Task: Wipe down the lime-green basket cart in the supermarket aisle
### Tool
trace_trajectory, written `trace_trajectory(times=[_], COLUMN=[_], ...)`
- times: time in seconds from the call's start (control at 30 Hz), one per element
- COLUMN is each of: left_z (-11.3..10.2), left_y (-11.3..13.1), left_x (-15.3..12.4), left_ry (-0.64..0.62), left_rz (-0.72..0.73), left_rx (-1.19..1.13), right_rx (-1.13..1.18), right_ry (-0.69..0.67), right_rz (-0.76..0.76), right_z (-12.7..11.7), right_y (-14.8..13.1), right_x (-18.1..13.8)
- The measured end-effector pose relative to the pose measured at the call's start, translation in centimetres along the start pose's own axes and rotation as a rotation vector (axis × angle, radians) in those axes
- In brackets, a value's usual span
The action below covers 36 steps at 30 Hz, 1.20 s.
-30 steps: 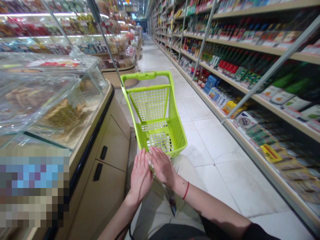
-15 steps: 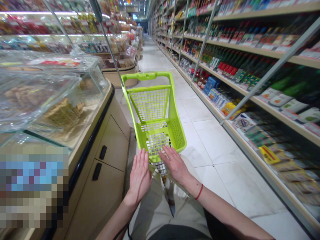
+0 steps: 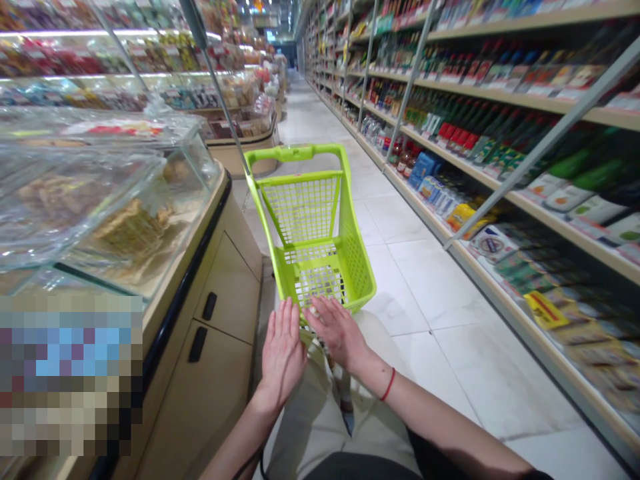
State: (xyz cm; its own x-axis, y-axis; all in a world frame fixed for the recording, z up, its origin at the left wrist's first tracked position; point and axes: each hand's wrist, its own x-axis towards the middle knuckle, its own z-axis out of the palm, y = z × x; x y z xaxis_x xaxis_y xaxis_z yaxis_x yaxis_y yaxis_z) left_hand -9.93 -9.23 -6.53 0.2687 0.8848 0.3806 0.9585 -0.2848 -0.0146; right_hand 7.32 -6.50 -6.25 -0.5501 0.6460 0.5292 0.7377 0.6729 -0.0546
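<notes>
A lime-green plastic shopping basket cart [image 3: 357, 267] stands on the floor straight ahead, its handle bar at the far end. My left hand [image 3: 284, 350] is at the near left corner of the cart, fingers stretched out and palm down. Just to its right is my right hand [image 3: 336, 330], also flat, its fingers slightly spread near the cart's near rim. Neither hand has anything in it. Whether the palms touch the rim cannot be made out. A red cord bracelet [image 3: 389, 385] circles my right wrist.
Glass-topped bins [image 3: 185, 220] of dry goods on a wooden counter [image 3: 220, 313] rise close on the left. Along the right run long shelves [image 3: 500, 193] of bottles and packets. A tiled aisle [image 3: 380, 260] stretches ahead past bagged goods.
My right hand has moved left, closer to my left hand. The left hand keeps nearly the same place, and the cart stays before me.
</notes>
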Motion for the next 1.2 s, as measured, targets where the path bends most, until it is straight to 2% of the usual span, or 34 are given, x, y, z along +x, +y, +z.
trace_trajectory(times=[0.13,0.3,0.4,0.53,0.7,0.8,0.9,1.03,1.1,1.2], left_z=[-0.3,-0.5,-0.7,-0.9,-0.7,-0.8,-0.9,-1.0,-1.0,-0.9], left_y=[0.0,0.1,0.5,0.8,0.7,0.3,0.0,0.0,0.1,0.4], left_x=[0.1,0.1,0.2,0.2,0.1,0.0,-0.1,-0.2,-0.2,-0.1], left_ry=[-0.011,0.01,0.008,-0.002,-0.003,0.001,0.001,-0.01,-0.014,-0.012], left_rz=[-0.005,-0.002,-0.016,-0.029,-0.035,-0.04,-0.045,-0.055,-0.066,-0.07], left_rx=[-0.015,-0.035,-0.047,-0.037,-0.006,0.003,-0.005,-0.019,-0.022,-0.02], right_rx=[-0.017,-0.032,-0.025,-0.002,0.044,0.04,0.007,-0.025,-0.03,-0.026], right_ry=[-0.005,-0.022,0.011,0.035,-0.056,-0.068,-0.047,-0.041,-0.025,0.024], right_rz=[0.032,0.185,0.213,0.113,0.014,-0.013,-0.004,0.093,0.16,0.213], right_z=[-1.1,-2.1,-1.5,-0.2,0.4,-0.1,-1.0,-2.1,-2.2,-1.6], right_y=[2.7,5.0,4.2,1.1,-1.1,-0.1,2.1,4.9,5.2,3.8], right_x=[-2.1,-4.1,-3.8,-1.6,0.7,0.3,-1.4,-3.8,-4.3,-3.7])
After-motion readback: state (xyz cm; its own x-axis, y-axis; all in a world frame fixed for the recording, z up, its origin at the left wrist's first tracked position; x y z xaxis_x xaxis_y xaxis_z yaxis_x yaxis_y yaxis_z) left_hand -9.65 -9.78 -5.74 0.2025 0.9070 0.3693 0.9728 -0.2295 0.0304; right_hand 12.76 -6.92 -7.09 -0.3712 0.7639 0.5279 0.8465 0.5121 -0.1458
